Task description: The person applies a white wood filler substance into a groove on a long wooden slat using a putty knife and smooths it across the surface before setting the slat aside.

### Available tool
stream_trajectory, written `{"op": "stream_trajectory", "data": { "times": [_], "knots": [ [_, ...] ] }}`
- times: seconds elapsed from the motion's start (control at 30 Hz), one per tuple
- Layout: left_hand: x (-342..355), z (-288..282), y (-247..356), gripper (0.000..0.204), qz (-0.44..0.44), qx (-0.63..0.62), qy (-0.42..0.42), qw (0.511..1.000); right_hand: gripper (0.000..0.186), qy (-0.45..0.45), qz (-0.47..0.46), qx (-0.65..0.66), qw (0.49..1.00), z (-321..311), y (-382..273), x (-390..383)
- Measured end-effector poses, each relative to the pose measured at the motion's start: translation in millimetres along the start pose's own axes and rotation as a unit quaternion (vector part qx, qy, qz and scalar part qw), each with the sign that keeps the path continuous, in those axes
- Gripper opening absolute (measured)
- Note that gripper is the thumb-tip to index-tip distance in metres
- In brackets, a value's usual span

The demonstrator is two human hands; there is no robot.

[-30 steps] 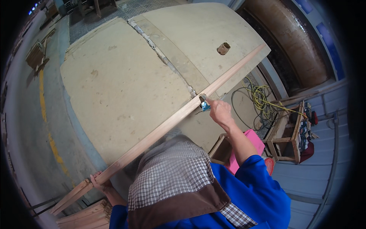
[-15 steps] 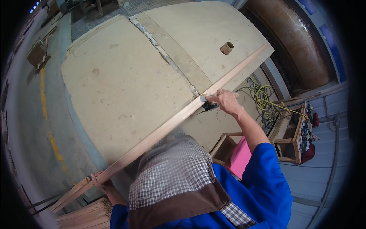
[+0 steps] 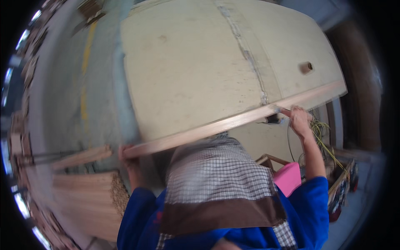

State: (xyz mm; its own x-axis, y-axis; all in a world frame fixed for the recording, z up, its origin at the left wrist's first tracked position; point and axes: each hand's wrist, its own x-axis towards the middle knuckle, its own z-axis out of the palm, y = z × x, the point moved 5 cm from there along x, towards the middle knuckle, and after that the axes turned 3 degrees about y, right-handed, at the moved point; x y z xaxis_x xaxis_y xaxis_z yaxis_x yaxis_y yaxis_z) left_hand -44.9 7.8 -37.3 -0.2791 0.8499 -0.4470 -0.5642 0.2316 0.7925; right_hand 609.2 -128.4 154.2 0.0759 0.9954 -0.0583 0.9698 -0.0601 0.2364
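A long pale wooden strip (image 3: 212,124) lies along the near edge of a large cream board (image 3: 187,75), which has a rough, whitish seam (image 3: 245,55) running across it. My left hand (image 3: 128,153) grips the strip's left end. My right hand (image 3: 299,120) is closed at the strip, right of the seam, on a small dark tool-like object (image 3: 273,117) that is too blurred to make out. A short brown cylinder (image 3: 306,68) stands on the board's right part. My plaid apron (image 3: 212,175) fills the lower middle.
A stack of wood strips (image 3: 83,200) and loose strips (image 3: 87,157) are at the lower left. A yellow floor line (image 3: 87,62) runs at the left. Yellow cables (image 3: 323,133), a pink object (image 3: 288,178) and a wooden crate (image 3: 266,161) are at the right; a dark curved panel (image 3: 356,83) stands beyond.
My view has swung leftward, so the board sits further right and blurred, and the strip appears flatter. More of the wood stack shows. Both hands remain on the strip.
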Motion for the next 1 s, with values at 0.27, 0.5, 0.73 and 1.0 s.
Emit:
{"op": "stream_trajectory", "data": {
  "times": [0.27, 0.5, 0.73, 1.0],
  "knots": [
    [-7.6, 6.5, 1.5, 0.025, 0.134, 0.004, -0.045, 0.990, 0.047, -0.022, 0.224, 0.305, 0.925, 35.9, 50.2, -26.7],
    [-15.5, 19.8, 6.1, 0.011, -0.051, -0.127, 0.082, 0.987, 0.049, -0.033, 0.258, 0.601, 0.756, 46.3, -62.4, -29.6],
    [32.9, 48.8, 15.9, 0.016, -0.044, -0.101, 0.049, 0.993, 0.044, -0.023, 0.281, 0.652, 0.704, 21.4, -113.2, -8.7],
    [84.4, 55.9, 5.1, 0.011, -0.027, -0.100, -0.003, 0.995, 0.040, 0.013, 0.354, 0.697, 0.623, 13.7, -127.8, -34.7]
  ]
}}
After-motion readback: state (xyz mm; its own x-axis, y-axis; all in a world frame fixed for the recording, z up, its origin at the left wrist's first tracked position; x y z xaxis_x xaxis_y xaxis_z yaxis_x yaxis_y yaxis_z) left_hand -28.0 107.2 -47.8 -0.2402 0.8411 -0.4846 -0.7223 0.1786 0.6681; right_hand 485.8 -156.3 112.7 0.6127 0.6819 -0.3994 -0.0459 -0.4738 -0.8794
